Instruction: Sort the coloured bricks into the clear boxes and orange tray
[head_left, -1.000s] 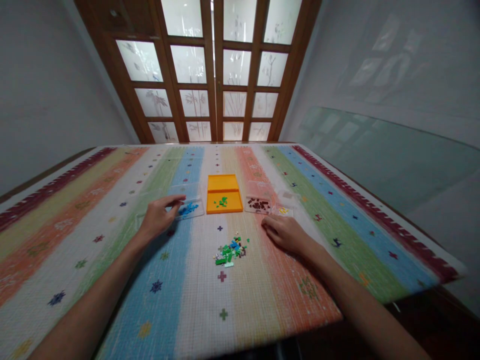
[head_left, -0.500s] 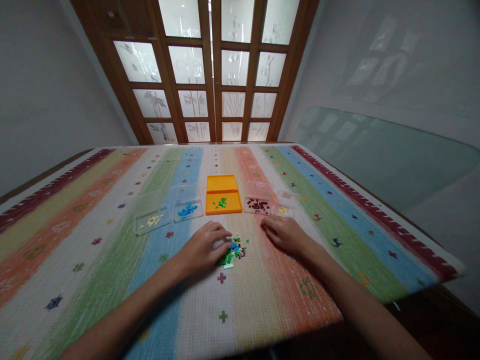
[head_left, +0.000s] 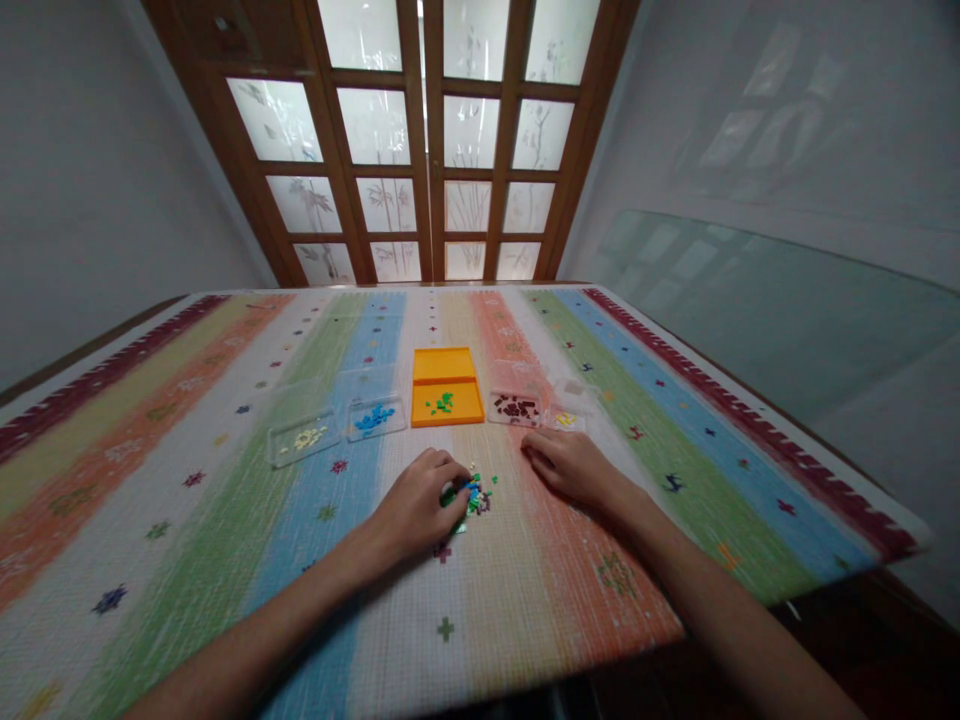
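Observation:
Near the middle of the table, a small mixed pile of toy building bricks (head_left: 478, 496), green, blue, brown and a few pale, lies on the cloth. My left hand (head_left: 424, 502) is at its left side, fingers bent over it and thumb apart from the index finger; green and blue bricks show in the gap. My right hand (head_left: 566, 465) rests to the right of the pile, fingers curled in, with its fingertips by the cloth. What its palm covers, if anything, is hidden. Just beyond it stands a small clear box with yellow bricks (head_left: 565, 420).
Behind the pile lies an open orange case (head_left: 447, 418) with green bricks in it. Clear boxes hold brown bricks (head_left: 516, 408), blue bricks (head_left: 373, 418) and cream bricks (head_left: 307, 438). A striped cloth (head_left: 247, 520) covers the table.
My left hand has shifted slightly, its thumb and index finger bent more over the pile, covering bricks at its near-left side. My right hand stays in place.

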